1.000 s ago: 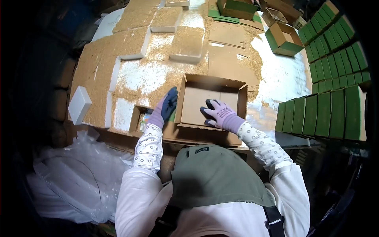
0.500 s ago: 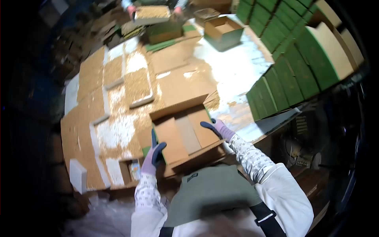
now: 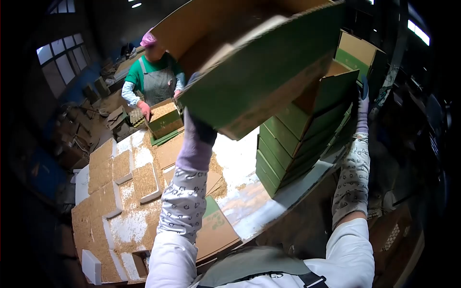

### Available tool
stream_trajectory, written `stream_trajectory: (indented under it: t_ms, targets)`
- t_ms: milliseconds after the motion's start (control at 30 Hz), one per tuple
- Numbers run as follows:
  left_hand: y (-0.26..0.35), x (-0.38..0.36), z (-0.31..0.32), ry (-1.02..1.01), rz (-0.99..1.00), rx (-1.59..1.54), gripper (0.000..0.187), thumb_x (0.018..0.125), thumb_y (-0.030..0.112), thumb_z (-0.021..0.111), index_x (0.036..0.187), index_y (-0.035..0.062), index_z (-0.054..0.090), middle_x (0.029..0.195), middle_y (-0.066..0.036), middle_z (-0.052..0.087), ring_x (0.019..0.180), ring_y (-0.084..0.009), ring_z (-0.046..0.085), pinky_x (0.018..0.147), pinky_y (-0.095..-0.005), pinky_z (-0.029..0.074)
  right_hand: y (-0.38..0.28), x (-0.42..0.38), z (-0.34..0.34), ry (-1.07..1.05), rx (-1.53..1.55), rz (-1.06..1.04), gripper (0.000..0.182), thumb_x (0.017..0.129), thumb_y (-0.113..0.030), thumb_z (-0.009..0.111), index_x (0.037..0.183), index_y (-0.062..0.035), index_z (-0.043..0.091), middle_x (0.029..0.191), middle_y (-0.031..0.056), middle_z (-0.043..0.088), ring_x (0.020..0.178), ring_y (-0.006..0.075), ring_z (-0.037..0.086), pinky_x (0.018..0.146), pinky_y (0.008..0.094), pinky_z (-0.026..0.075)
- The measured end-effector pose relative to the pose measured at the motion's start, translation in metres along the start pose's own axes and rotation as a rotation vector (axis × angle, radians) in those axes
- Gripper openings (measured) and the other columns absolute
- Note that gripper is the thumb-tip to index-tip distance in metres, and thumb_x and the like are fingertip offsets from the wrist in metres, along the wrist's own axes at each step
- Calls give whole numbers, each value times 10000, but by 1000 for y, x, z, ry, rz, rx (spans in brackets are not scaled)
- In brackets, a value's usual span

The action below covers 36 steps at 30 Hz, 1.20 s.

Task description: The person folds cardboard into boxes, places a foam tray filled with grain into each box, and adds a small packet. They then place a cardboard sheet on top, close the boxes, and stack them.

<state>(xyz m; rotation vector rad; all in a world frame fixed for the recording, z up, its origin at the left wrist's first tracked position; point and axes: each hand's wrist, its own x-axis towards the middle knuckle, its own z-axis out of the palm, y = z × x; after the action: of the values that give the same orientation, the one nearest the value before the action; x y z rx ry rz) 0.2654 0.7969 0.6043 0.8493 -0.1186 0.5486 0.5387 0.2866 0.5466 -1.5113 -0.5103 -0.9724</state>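
Observation:
An empty-looking green cardboard box (image 3: 269, 77), open at the top, is raised high in front of me and tilted. My left hand (image 3: 199, 129), in a purple and dark glove, grips it at its near left corner, the fingers partly hidden behind the cardboard. At the right rises a stack of green boxes (image 3: 283, 149). My right hand (image 3: 363, 98) is at the outer side of the upper stacked box (image 3: 336, 89), fingers stretched upward along the cardboard. The raised box overlaps part of the stack in this view.
Across the table, a person (image 3: 156, 79) handles a green box (image 3: 165, 120) filled with grainy tan material. White foam trays (image 3: 151, 196) and similar loose material cover the table's left side. Flat cardboard (image 3: 218, 230) lies near the front edge.
The open box has gone from the table up to the height of the stack, in my left hand. My right hand has left it for the stack's side. The view has tilted up.

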Motion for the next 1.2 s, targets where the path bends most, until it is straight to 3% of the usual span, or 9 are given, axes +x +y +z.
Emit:
stream_trajectory:
  t_ms: [100,233,267,533,667,800,900,1000,1200]
  targets:
    - [-16,2,87,-273,71,237,673,985,469,495,1518,123,275,1480,-97,393,1204,-197,525,856,-397,521,-19,-9,24,-102,76,157,440,987,-323,560,1309,-24,540,927,-24,569,753,71,496,651,246,426]
    - [-28,12,136,-279,-26,1398,1012,864,775,385,1550,103,65,1221,-216,540,960,-318,667,856,-462,518,-8,-21,-2,-148,122,197,471,1012,-281,507,1408,-35,437,1181,67,567,1001,142,556,816,273,477]
    - [-34,13,139,-257,270,1735,999,877,757,394,1545,84,80,976,-198,691,937,-331,677,866,-444,513,-1,-28,-1,-130,193,201,482,1015,-254,495,1435,-38,400,1264,98,537,1082,173,550,870,285,479]
    - [-79,19,121,-332,522,1349,673,960,482,509,1487,109,317,970,-201,662,771,-303,677,742,-395,513,-16,-95,3,38,-920,-437,570,987,-77,453,1515,-66,238,1511,221,308,1326,342,418,1078,350,396]
    - [-97,29,77,-110,823,1082,722,913,438,631,1452,42,359,1303,-190,482,1151,-277,536,976,-407,445,-54,-262,23,229,-245,395,595,1034,-166,420,1558,-118,142,1592,145,209,1426,278,283,1139,381,294]
    - [-218,15,-37,-70,249,1137,989,877,575,597,1534,30,99,1490,-301,258,1374,-427,301,1132,-455,275,-32,-457,64,146,531,1686,871,908,-621,480,1569,-265,37,1632,-21,-60,1488,287,46,1135,510,226]
    - [-292,-18,-85,-279,-91,1101,974,915,594,504,1526,-14,53,1511,-322,219,1395,-456,248,1148,-464,238,-2,-479,98,165,666,1678,860,907,-626,474,1566,-273,49,1629,-16,-42,1486,290,55,1136,509,221]
    - [-332,-11,-95,-214,136,1058,989,859,659,538,1488,-20,189,1434,-285,349,1328,-402,368,1104,-457,304,34,-471,111,204,669,1623,849,906,-632,469,1563,-282,60,1625,-11,-24,1484,294,63,1137,508,217]
    - [-356,27,-76,-39,-132,591,942,815,692,600,1425,42,293,1323,-146,452,1212,-278,462,970,-437,430,117,-422,131,284,605,1522,828,905,-643,458,1557,-298,83,1619,-1,13,1480,301,80,1140,506,207]
